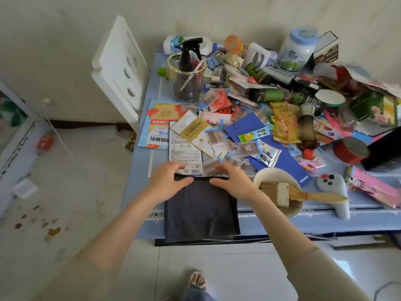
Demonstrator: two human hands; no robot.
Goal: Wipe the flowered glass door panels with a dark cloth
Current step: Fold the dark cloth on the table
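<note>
A dark cloth [200, 208], folded into a flat rectangle, lies at the near edge of a blue-covered table [143, 170] and hangs slightly over it. My left hand [168, 181] rests on the cloth's far left corner, fingers curled over its far edge. My right hand [233, 181] rests on the far right corner the same way. Whether either hand pinches the cloth or only presses it, I cannot tell. At the far left edge of the view stands part of a flowered glass door panel [10, 114] in a pale frame.
The table holds a heap of packets, bottles and boxes. A white bowl [272, 173] with a paintbrush [303, 193] sits right of the cloth. A spray bottle in a clear jar [187, 79] stands behind. White foam packing [118, 68] leans by the wall.
</note>
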